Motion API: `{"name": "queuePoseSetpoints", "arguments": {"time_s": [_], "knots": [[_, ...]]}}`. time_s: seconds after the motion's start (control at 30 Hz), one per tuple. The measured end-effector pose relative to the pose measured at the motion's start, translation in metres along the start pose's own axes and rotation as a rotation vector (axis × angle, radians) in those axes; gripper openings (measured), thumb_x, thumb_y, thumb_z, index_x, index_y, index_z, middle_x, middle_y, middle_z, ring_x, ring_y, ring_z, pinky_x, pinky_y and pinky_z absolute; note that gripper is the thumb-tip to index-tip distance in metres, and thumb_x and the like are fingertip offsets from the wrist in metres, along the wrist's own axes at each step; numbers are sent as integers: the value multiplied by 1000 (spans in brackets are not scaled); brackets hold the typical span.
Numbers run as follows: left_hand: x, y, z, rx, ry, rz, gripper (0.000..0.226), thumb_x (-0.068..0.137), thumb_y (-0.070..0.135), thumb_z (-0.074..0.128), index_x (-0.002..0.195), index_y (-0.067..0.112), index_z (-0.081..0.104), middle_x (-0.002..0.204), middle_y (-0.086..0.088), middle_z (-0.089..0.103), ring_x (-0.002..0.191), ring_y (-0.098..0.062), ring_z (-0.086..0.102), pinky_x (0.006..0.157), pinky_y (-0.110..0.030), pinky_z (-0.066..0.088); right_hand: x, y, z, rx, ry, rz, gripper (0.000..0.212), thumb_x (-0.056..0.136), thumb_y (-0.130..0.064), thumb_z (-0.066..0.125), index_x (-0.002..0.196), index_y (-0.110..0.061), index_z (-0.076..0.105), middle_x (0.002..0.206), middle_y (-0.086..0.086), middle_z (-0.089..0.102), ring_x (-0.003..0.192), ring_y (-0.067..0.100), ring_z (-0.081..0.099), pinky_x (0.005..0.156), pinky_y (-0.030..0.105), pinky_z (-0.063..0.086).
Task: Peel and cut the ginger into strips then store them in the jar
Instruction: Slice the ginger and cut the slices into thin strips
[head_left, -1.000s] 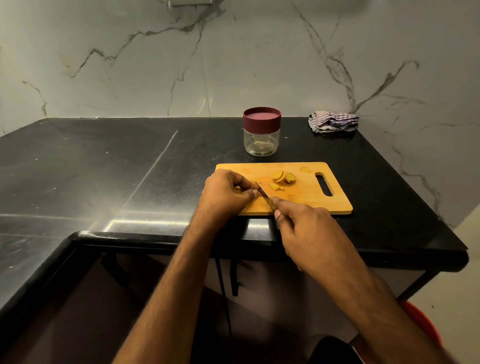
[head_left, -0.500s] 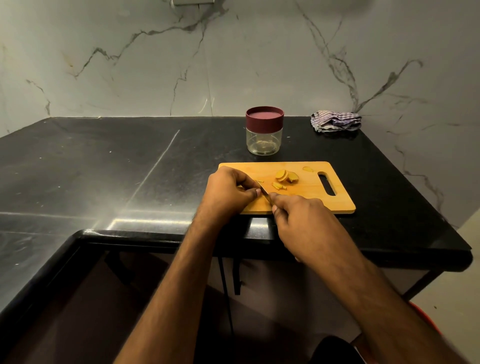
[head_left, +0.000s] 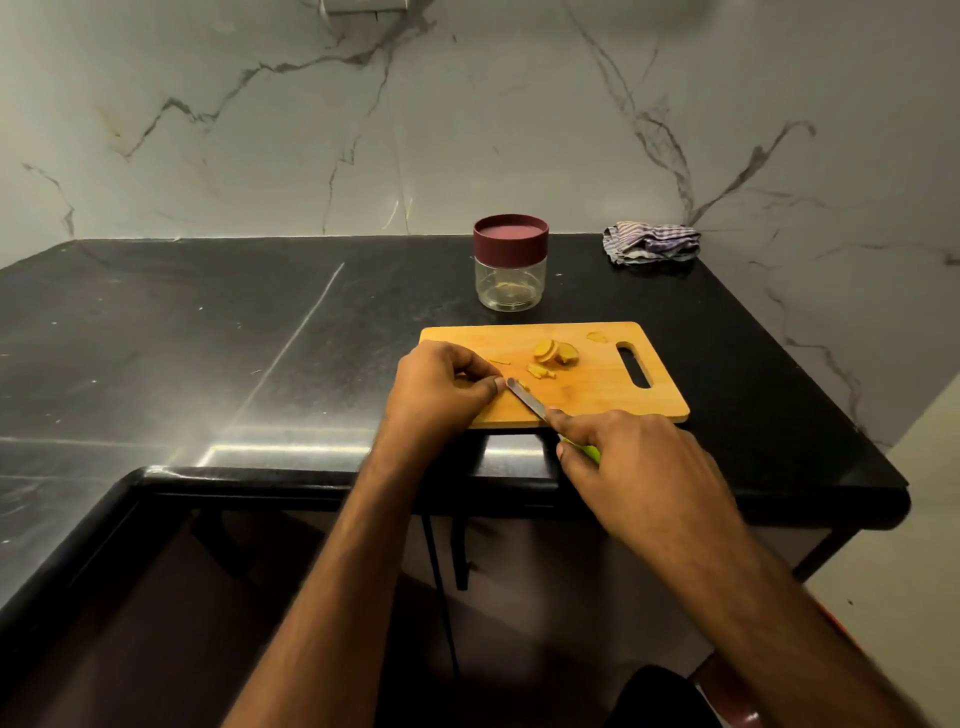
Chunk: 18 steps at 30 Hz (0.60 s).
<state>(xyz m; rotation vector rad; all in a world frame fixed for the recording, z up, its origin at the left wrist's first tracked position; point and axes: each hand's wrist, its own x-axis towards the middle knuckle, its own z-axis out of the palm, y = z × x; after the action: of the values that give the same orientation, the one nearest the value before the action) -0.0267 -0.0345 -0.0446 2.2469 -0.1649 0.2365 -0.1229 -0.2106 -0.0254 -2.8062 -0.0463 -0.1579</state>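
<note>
A wooden cutting board (head_left: 597, 400) lies near the counter's front edge. Round ginger slices (head_left: 555, 352) and smaller cut bits (head_left: 540, 371) sit in its middle. My left hand (head_left: 441, 389) rests curled on the board's left end, fingertips pinching a small ginger piece that is mostly hidden. My right hand (head_left: 628, 467) grips a knife (head_left: 527, 399) by its green handle, the blade tip lying on the board just beside my left fingertips. Behind the board stands a clear jar (head_left: 510, 283) with a maroon lid on.
A crumpled striped cloth (head_left: 649, 243) lies at the back right of the black counter (head_left: 208, 338). A marble wall rises behind. The counter's front edge runs just below the board, and its right edge drops off past the cloth.
My right hand has drawn back toward me and to the right, so more of the knife blade shows. My left hand stays on the board's left end.
</note>
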Motion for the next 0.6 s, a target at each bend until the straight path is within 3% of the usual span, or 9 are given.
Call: {"name": "queuePoseSetpoints", "arguments": {"time_s": [0.1, 0.23, 0.3, 0.43, 0.6], "knots": [[-2, -1, 0, -6, 14, 19, 2, 85, 25, 78, 87, 26, 79, 85, 15, 71, 88, -4, 65, 84, -31, 57, 3, 1, 1, -4, 7, 18, 41, 97, -47, 47, 137, -53, 41, 106, -8, 62, 95, 13, 56, 75, 32, 51], [-2, -3, 1, 25, 27, 47, 3, 86, 28, 76, 85, 29, 78, 90, 16, 70, 91, -5, 64, 89, -41, 56, 8, 2, 3, 30, 34, 17, 39, 97, -47, 44, 136, -50, 45, 79, -14, 50, 74, 7, 47, 59, 24, 41], [-1, -5, 2, 45, 20, 55, 4, 88, 28, 74, 87, 30, 78, 94, 16, 69, 94, -6, 63, 91, -42, 54, 9, 3, 2, 67, 42, 16, 38, 98, -47, 42, 136, -49, 46, 73, -15, 45, 70, 6, 47, 55, 23, 38], [3, -7, 4, 69, 1, 88, 12, 94, 25, 68, 93, 32, 77, 103, 15, 67, 100, -9, 61, 95, -42, 52, 11, 7, 0, 118, 48, 8, 38, 99, -46, 41, 136, -45, 48, 94, -9, 65, 81, 10, 58, 69, 29, 48], [3, -10, 4, 60, 5, 124, 19, 98, 22, 61, 101, 35, 74, 110, 14, 68, 105, -8, 62, 98, -41, 52, 8, 5, -2, 131, 72, 11, 38, 98, -46, 42, 136, -46, 48, 86, -11, 58, 73, 6, 51, 63, 25, 42]]}}
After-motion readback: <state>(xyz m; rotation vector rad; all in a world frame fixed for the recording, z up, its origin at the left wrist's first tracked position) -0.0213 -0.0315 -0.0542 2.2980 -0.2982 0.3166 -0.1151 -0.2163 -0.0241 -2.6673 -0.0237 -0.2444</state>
